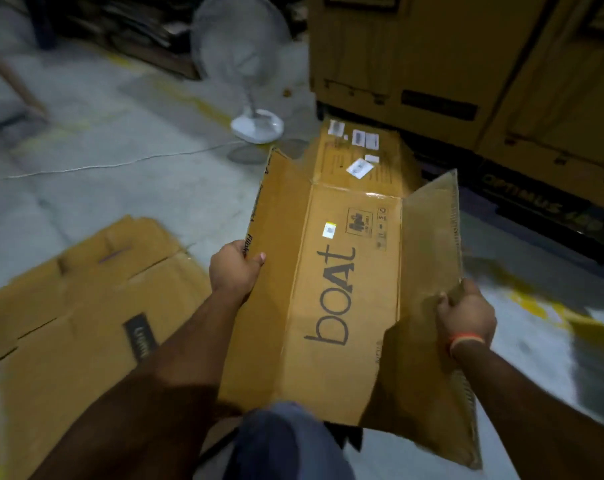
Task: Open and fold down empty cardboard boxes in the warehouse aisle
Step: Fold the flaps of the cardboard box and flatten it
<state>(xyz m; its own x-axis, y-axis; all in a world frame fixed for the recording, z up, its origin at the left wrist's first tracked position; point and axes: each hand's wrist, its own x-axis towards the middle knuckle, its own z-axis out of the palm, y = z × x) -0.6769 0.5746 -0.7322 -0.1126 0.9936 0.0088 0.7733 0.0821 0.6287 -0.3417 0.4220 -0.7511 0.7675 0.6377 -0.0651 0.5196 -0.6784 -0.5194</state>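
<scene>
The box is lying opened out in front of the person, held above the floor, its long axis running away from them toward the big stacked cartons; the word "boat" is reading along that axis on the middle panel. Its left panel is angling up at the side, its right panel is standing steeper, and the far flap with white labels is pointing toward the cartons. The grey concrete floor is carrying yellow painted lines and a thin cable. Flattened cardboard is lying on the floor at lower left, just beside the box. A white pedestal fan is standing near the cartons, beyond the box's far left corner. The room is dim and the edges are blurring. The left hand is clamping the left panel's edge, thumb on the inner face. The right hand, an orange band at its wrist, is gripping the right panel's near edge.
</scene>
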